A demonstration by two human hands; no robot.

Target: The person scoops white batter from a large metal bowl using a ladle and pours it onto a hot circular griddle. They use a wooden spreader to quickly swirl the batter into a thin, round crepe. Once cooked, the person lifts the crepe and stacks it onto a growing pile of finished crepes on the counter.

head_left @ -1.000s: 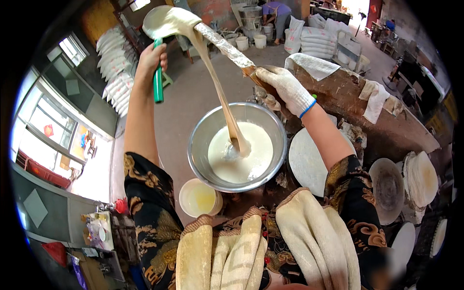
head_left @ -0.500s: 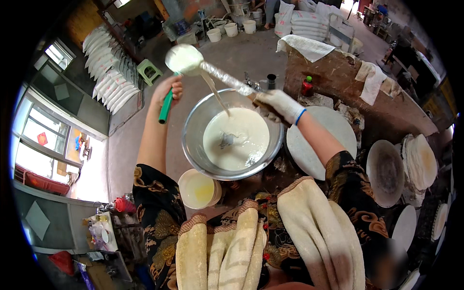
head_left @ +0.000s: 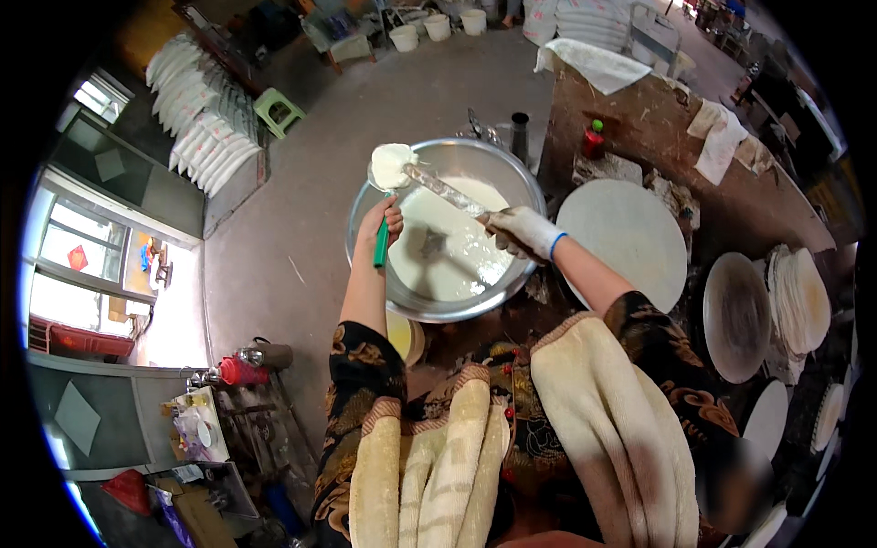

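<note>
My bare left hand point(head_left: 382, 223) is closed on the green handle of a ladle point(head_left: 393, 165). White batter coats the ladle's round head, which hangs over the left rim of a large steel bowl point(head_left: 527, 187). Inside the bowl lies a pool of thin white batter point(head_left: 448, 260). My right hand point(head_left: 524, 230), in a white glove with a blue cuff, grips a flat batter-smeared stick point(head_left: 446, 192) above the bowl. The stick's far end meets the ladle's head. A pale bucket point(head_left: 416, 345) with yellowish liquid is partly hidden by the bowl and my left arm.
A round flat griddle-like plate point(head_left: 623, 242) lies right of the bowl. Beyond it stand a red bottle with a green cap point(head_left: 594, 139) and a brown counter point(head_left: 630, 128) with cloths. Stacked white sacks point(head_left: 206, 119) and a green stool point(head_left: 278, 111) are at the far left.
My left hand and the ladle have moved right and nearer, from beyond the bowl to its left rim. The stream of batter that fell into the bowl no longer shows.
</note>
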